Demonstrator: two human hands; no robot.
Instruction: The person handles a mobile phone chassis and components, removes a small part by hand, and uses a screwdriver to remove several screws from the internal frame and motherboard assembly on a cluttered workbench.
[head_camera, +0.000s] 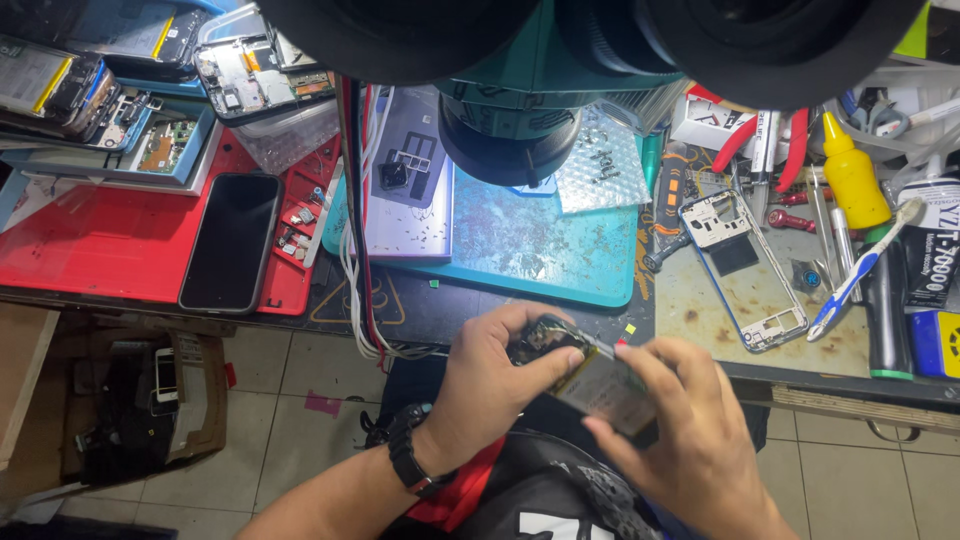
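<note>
Both hands were closed on one opened smartphone (592, 378), held in the air just in front of the counter (700, 300), above the person's lap. The left hand (497, 385), with a dark wristwatch (408, 455), gripped the camera end between thumb and fingers; the right hand (690, 430) pinched the lower edge and side.

The phone seemed light and stiff, but fragile: its back was off, so the bare board and battery area were exposed. It was probably best held by the frame edges, as both hands did, and not by the inner parts. The smooth frame could slip.

The fingers covered much of the phone, so I could not tell which part was being worked on. A microscope (510, 110) blocked the top of the view. On the counter lay a black phone (232, 242), an empty phone frame (745, 268), a toothbrush (862, 268) and a yellow bottle (853, 180).
</note>
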